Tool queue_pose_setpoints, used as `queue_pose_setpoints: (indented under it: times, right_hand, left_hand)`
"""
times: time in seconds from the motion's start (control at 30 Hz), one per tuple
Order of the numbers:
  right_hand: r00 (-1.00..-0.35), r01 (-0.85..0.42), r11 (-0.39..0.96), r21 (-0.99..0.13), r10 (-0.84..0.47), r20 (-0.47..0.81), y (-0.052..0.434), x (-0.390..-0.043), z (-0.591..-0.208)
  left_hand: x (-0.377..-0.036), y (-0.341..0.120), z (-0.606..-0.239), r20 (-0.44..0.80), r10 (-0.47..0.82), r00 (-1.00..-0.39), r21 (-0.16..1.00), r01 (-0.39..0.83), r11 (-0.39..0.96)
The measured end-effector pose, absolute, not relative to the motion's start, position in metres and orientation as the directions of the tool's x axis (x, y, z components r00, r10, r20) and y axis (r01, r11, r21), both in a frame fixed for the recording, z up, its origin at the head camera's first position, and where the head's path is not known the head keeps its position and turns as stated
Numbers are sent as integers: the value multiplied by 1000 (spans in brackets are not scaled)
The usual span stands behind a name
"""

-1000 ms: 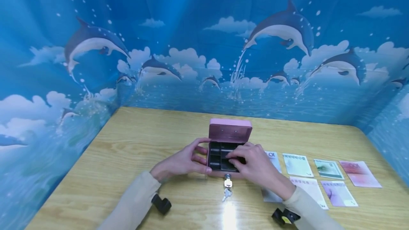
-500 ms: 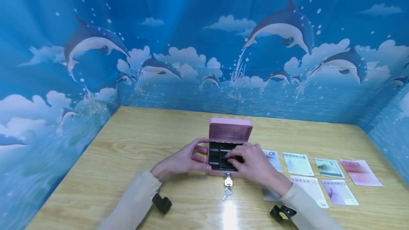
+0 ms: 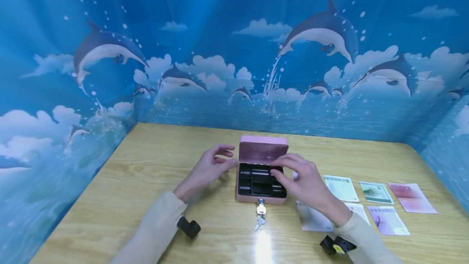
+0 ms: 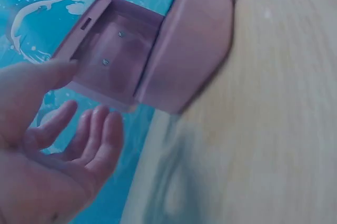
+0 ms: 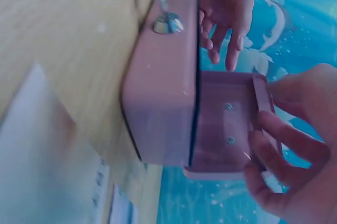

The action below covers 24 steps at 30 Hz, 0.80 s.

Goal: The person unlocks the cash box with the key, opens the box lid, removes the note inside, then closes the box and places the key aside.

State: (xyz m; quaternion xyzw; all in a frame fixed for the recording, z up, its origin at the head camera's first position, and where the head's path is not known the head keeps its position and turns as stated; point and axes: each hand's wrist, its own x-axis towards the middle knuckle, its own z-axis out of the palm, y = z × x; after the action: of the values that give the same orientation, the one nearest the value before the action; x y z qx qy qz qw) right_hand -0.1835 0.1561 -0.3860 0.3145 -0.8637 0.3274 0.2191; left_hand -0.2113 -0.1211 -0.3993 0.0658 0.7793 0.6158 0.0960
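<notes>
A pink cash box point(image 3: 261, 199) stands open mid-table, its lid point(image 3: 263, 150) upright behind a black coin tray point(image 3: 256, 180). A key point(image 3: 261, 209) sits in the front lock with another hanging below. My left hand point(image 3: 220, 159) hovers just left of the box with relaxed fingers, touching nothing. My right hand point(image 3: 283, 168) is over the tray's right end, fingers loosely curled near the lid, holding nothing that I can see. The left wrist view shows the left hand point(image 4: 79, 134) beside the lid point(image 4: 110, 50). In the right wrist view the right hand point(image 5: 284, 145) sits at the lid point(image 5: 224, 124) edge.
Several paper banknotes lie right of the box on the wooden table point(image 3: 146, 182), among them a green one point(image 3: 375, 192), a pink one point(image 3: 412, 194) and a white one point(image 3: 313, 219) under my right forearm. Dolphin-print blue walls close in the table's back and sides.
My left hand has let go of the box's left side and lifted away. My right hand has drawn back out of the tray to its right end.
</notes>
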Motion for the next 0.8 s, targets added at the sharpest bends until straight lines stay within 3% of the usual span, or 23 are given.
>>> queue_pose_setpoints:
  times: [0.1,0.17,0.3,0.4,0.8]
  right_hand:
    - [-710,-663,586,-465,-295,640,161,-187,-381]
    - [-757,-598,604,-527,-211,618,163,-190,-377]
    - [-885,-402,633,-662,-82,459,166,-197,-371]
    - [-942,-288,647,-706,-57,332,167,-201,-369]
    - [-999,-50,575,-816,-28,41,168,-219,-369]
  left_hand:
    - [-216,-115,-392,-13,169,-986,976,24,217]
    - [-219,-111,-387,19,153,-988,974,53,220]
    - [-223,-104,-376,31,153,-988,971,66,229]
    - [-223,-100,-373,23,160,-987,971,60,232]
    - [-228,-96,-375,-33,130,-991,977,-4,213]
